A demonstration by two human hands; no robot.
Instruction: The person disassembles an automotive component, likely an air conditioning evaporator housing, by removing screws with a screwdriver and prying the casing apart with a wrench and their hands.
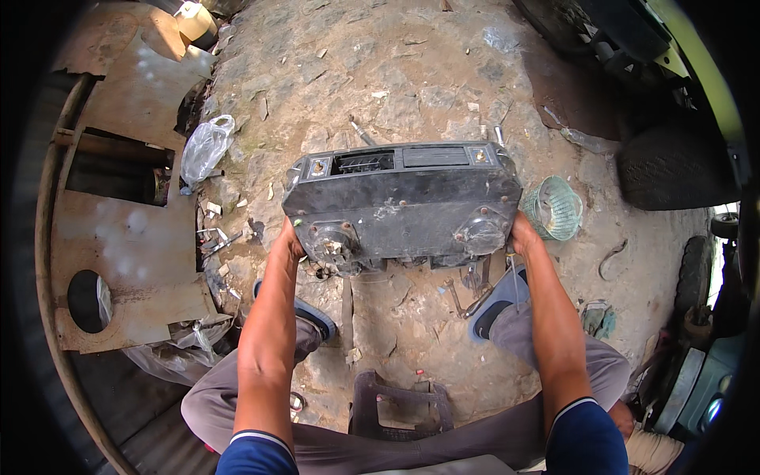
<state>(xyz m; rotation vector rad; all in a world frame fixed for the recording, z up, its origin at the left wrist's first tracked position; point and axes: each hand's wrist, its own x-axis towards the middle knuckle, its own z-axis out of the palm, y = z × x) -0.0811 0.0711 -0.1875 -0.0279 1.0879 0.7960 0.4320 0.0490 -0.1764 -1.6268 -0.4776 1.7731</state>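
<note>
Two hands (pixel 291 240) (pixel 522 234), partly hidden, holding black box (pixel 402 214)

Two bare hands (pixel 292 237), one black box-shaped unit (pixel 402 207), two brass-coloured knobs (pixel 319 167), two bluish shoes (pixel 499 298), one pale green basket (pixel 554 209), one dark stool-like frame (pixel 364 404), one yellowish jerrycan (pixel 193 22); probably two or more tyres (pixel 677 168), hard to count in shadow.
</note>
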